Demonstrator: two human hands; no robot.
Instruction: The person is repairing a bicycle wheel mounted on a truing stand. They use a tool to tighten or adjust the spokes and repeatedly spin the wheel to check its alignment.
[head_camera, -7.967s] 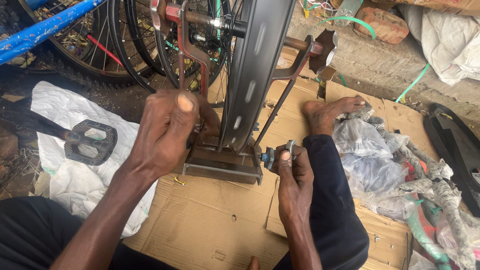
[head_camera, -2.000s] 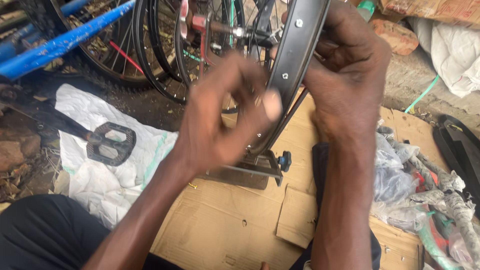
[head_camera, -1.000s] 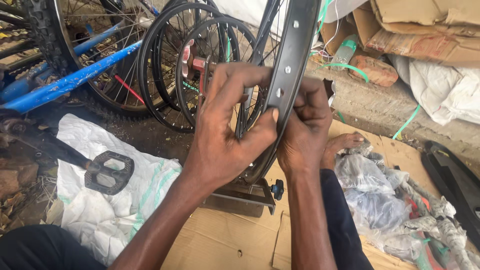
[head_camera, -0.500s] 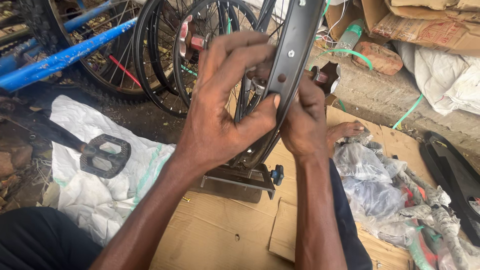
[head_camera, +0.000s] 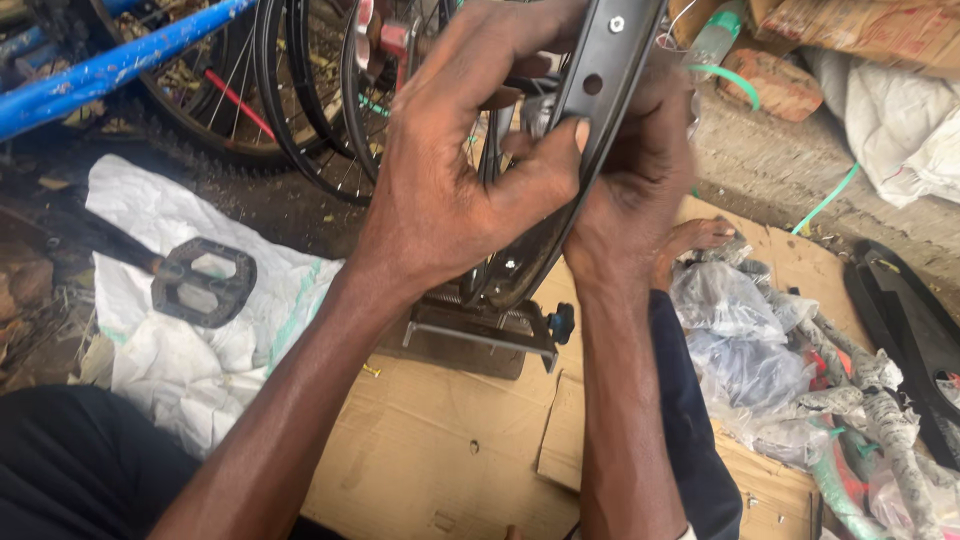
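A black bicycle wheel rim (head_camera: 610, 60) stands upright in a metal truing stand (head_camera: 480, 335) on flattened cardboard (head_camera: 440, 450). My left hand (head_camera: 450, 190) wraps the rim from the left, thumb pressed against its outer face. My right hand (head_camera: 640, 190) grips the rim from the right side, fingers curled behind it. Both hands meet around the same stretch of rim, and they hide the spokes there.
A black pedal on a crank (head_camera: 200, 280) lies on a white sack (head_camera: 200, 350) at left. Several spoked wheels (head_camera: 300, 110) and a blue bicycle frame tube (head_camera: 110, 70) stand behind. Crumpled plastic bags (head_camera: 760, 350) and a black part (head_camera: 910, 330) lie at right. A bare foot (head_camera: 700, 235) rests on the cardboard.
Both hands rose from the stand's base to the rim and closed around it. Over the last second they stayed clamped on the rim while the view drew closer.
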